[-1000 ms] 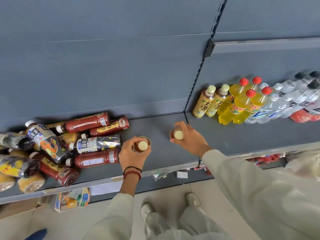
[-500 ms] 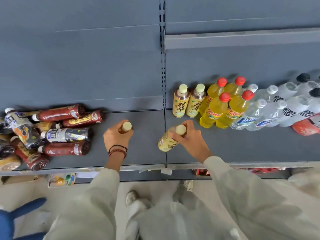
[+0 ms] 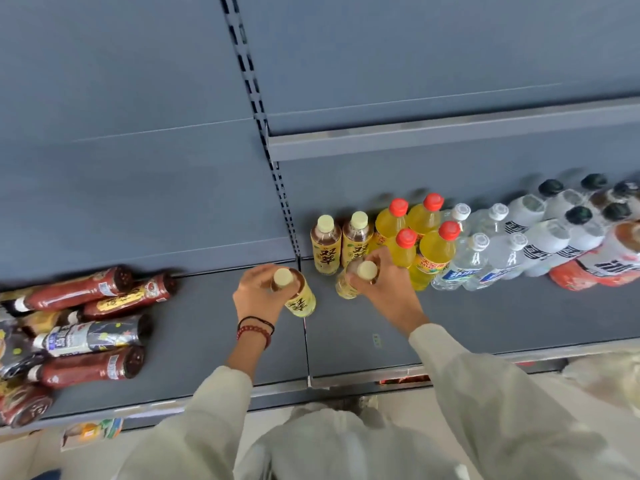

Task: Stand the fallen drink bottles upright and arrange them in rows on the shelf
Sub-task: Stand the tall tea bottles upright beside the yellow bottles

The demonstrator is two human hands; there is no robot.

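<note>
My left hand [image 3: 258, 296] grips a yellow-labelled tea bottle [image 3: 298, 299] near its pale cap, just left of the seam in the grey shelf [image 3: 485, 323]. My right hand [image 3: 384, 292] grips a second, like tea bottle [image 3: 346, 285] by the neck, right in front of two upright tea bottles [image 3: 325, 247] at the shelf's back. Both held bottles are roughly upright and slightly tilted. A heap of fallen bottles [image 3: 90, 327], red-brown and dark-labelled, lies at the left.
Right of the tea bottles stand yellow soda bottles with red caps [image 3: 433, 251], then clear water bottles [image 3: 485, 261] and white bottles with black caps [image 3: 554, 230]. An upper shelf edge [image 3: 450, 136] juts out above. A perforated upright [image 3: 277, 188] divides the bays.
Both hands have carried their tea bottles rightward and toward the back. The right one now sits just before the standing tea bottles; the left one has reached the shelf seam.
</note>
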